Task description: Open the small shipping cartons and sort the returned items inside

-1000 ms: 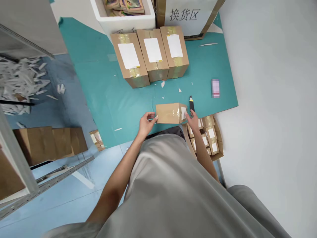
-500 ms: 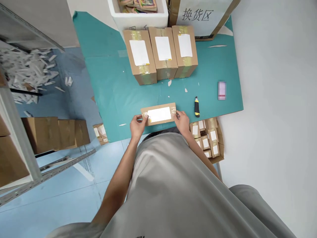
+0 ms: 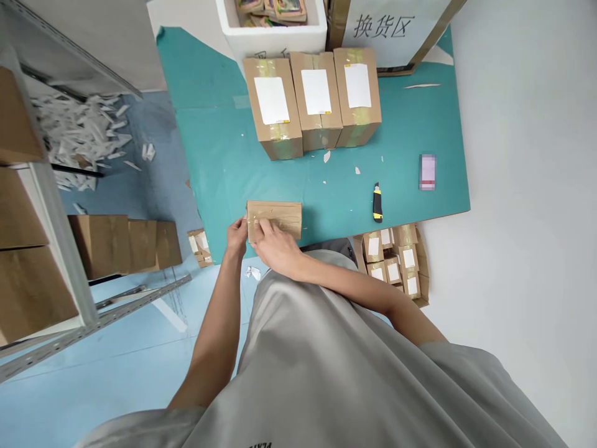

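Observation:
A small brown cardboard box [image 3: 286,214] stands near the front edge of the teal-covered table, a plain creased side facing up. At its left end, my left hand [image 3: 237,235] is closed with fingertips pinched against the box's edge. My right hand [image 3: 275,247] reaches across from the right, its fingers bent over the box's near left part and gripping it. What the right fingertips press on is partly hidden. To the right of the box lies a black and yellow utility knife [image 3: 377,204] with its tip pointing away from me.
Three taped, labelled cartons [image 3: 318,93] stand at the back, before a white foam bin [image 3: 275,40] and a large signed box [image 3: 387,31]. A pixelated pink item [image 3: 427,172] lies at right. Below the edge is a carton of small boxes [image 3: 423,267]; shelving [image 3: 88,298] stands left.
The box has moved left and been turned, so its white label no longer shows. My right hand has gone from the box's right end to its left part. My left hand moved left.

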### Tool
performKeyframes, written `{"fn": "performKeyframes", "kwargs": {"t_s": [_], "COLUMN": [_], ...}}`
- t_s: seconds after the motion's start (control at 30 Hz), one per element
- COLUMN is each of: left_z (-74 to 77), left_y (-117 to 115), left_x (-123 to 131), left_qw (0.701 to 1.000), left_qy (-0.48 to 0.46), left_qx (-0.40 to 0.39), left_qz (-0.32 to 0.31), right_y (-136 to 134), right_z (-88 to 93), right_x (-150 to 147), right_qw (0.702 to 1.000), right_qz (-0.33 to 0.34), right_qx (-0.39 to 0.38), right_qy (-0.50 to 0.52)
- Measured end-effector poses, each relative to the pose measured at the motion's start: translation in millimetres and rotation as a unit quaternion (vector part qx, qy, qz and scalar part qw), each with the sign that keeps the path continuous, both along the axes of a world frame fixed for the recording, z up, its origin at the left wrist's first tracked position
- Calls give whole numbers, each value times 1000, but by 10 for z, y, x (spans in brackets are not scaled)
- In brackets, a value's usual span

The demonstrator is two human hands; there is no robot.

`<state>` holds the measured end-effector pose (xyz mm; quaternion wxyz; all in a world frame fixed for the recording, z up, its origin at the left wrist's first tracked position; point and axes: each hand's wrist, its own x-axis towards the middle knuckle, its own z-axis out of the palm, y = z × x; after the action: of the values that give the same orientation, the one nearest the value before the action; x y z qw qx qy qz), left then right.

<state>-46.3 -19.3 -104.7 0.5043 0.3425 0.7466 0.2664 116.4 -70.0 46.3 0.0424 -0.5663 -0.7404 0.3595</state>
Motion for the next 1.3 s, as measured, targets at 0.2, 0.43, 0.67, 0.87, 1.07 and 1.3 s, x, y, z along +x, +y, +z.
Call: {"fn": "performKeyframes", "kwargs": {"t_s": [0.2, 0.43, 0.67, 0.87, 1.07, 1.3], "left_z": [-12, 92, 552, 1274, 1387, 1382], "left_y": [9, 10, -60, -508, -847, -626], "left_x": [33, 178, 862, 1612, 2154, 1815], "left_qw": [998, 999, 982, 894, 781, 840], "left_qy": [-23, -13, 30, -22, -79, -19], "left_qx": [-15, -2, 48, 170, 179, 194], "left_qz": [49, -30, -182, -413, -593, -507], "right_y": [-13, -395, -476, -730, -820, -794], "right_z": [-38, -461, -1150, -1369, -1412, -1437], "right_x": [313, 1130, 2103, 2655, 2764, 2760], "right_qw": [998, 963, 890, 851, 841, 831], "right_qz": [-63, -256, -452, -524, -536, -552], "right_qx": [17, 75, 53, 25, -2, -8], "right_qy": [7, 41, 40, 43, 65, 74]}}
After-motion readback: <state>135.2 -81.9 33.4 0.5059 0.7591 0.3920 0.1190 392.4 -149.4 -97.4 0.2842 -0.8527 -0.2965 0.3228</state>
